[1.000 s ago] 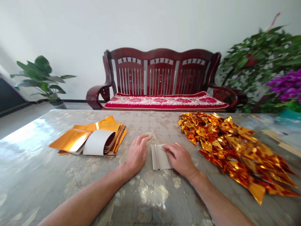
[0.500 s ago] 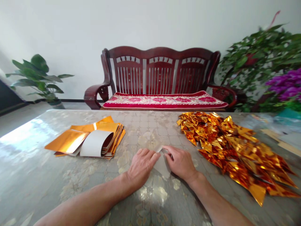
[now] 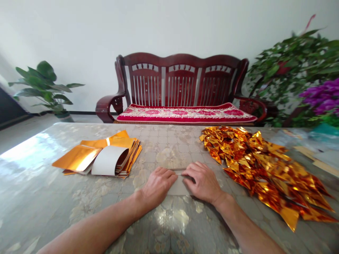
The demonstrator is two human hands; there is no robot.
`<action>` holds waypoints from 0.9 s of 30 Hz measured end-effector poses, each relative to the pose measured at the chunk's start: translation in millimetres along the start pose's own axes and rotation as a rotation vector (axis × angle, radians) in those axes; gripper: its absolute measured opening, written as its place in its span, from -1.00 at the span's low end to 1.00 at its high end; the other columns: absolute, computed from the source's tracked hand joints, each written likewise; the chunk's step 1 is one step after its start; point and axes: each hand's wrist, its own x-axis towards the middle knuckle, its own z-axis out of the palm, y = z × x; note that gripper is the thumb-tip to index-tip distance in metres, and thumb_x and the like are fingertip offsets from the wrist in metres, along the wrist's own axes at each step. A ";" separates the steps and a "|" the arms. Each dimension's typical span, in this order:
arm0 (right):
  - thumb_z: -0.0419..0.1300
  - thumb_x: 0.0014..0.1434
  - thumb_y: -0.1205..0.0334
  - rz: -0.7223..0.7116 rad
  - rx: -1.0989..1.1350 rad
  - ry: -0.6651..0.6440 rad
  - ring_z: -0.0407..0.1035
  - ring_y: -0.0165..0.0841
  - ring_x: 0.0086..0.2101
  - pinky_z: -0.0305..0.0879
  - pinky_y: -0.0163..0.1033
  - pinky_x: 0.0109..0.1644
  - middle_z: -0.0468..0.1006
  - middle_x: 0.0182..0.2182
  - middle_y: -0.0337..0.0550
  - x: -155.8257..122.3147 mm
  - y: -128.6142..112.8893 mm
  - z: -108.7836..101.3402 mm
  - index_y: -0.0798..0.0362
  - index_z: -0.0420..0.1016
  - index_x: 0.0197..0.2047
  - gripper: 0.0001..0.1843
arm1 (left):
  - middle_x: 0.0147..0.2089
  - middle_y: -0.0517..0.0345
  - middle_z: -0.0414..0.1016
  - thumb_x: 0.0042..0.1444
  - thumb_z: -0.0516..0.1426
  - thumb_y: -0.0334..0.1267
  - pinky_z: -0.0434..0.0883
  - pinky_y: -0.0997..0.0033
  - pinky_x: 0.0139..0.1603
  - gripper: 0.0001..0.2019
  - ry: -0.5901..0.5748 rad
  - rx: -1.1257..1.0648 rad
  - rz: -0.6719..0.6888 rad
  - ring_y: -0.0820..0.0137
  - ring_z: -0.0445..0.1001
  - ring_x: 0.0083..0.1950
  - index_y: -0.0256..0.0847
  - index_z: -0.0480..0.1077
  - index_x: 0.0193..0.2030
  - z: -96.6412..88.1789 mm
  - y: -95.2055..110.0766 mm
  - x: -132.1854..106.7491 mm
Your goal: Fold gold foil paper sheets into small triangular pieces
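Note:
Between my two hands a small sheet of paper [image 3: 179, 186], pale side up, lies on the table with its far edge folded over. My left hand [image 3: 160, 183] grips its left end, fingers closed along the fold. On the opposite end my right hand [image 3: 202, 181] pinches the fold between thumb and fingers. Both hands cover parts of the sheet. To the left sits a stack of gold foil paper [image 3: 91, 151], with a white-backed sheet [image 3: 104, 162] curled over. A heap of folded gold foil pieces [image 3: 254, 162] spreads out to the right.
The table [image 3: 106, 218] has a shiny, patterned transparent cover. Past its far edge stands a dark red wooden bench [image 3: 180, 84] with a red floral cushion. Plastic bags [image 3: 293, 135] and tan strips [image 3: 324, 165] lie at the far right. Potted plants [image 3: 47, 88] flank the bench.
The paper has turned so its folded edge now runs straight across, away from me. My right hand has shifted slightly, and both hands now hold the fold's two ends.

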 end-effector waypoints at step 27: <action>0.14 0.28 0.13 0.055 -0.032 -0.086 0.39 -0.32 -0.20 0.17 -0.25 -0.14 0.55 -0.29 -0.23 0.4 2.5 -9.5 -0.02 0.47 -0.27 -0.85 | -0.13 0.11 0.60 0.34 0.05 -0.22 0.39 0.33 0.00 -0.79 0.006 -0.124 -0.128 0.31 0.54 -0.07 -0.13 0.52 -0.16 -10.6 -8.1 1.9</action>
